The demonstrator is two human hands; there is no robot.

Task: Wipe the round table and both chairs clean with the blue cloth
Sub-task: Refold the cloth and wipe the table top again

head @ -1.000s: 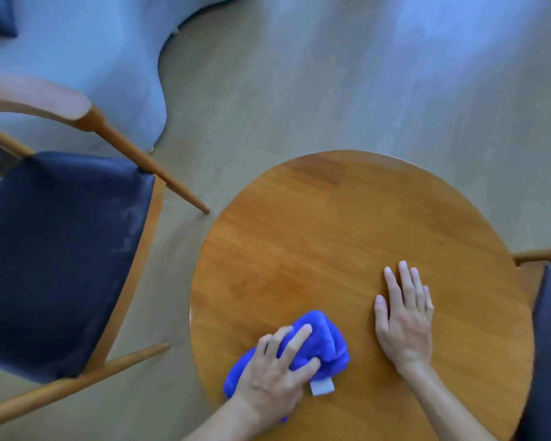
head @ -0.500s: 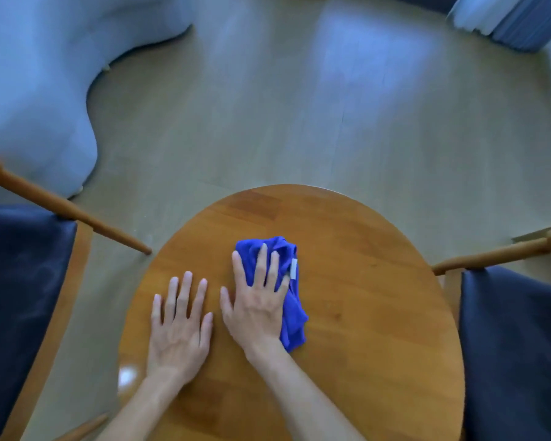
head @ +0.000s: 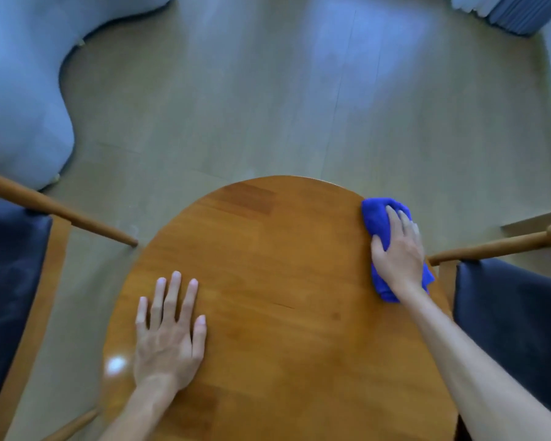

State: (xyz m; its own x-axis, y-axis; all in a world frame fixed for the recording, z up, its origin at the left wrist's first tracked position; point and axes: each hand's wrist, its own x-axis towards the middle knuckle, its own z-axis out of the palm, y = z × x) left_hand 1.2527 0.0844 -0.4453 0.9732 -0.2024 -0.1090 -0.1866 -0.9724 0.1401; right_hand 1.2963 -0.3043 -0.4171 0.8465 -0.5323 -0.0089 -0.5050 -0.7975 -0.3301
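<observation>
Bench: the round wooden bench [head: 283, 281] fills the lower middle of the head view, with a bright glare spot near its left edge.
Cloth: the blue cloth [head: 379, 224] lies bunched on the bench's far right rim, one end trailing toward the near side under the wrist.
Right grip: the right hand [head: 398, 253] lies on top of the cloth, fingers stretched forward over it, thumb alongside; the grip is wide, pressing rather than clutching.
Left grip: the left hand [head: 169, 332] rests flat on the bare wood at the near left, fingers spread, holding nothing.
Chairs: the left chair [head: 10, 265] and right chair [head: 516, 313], both dark-cushioned with wooden arms, flank the bench.
Floor: pale wooden floor [head: 268, 106] beyond.
</observation>
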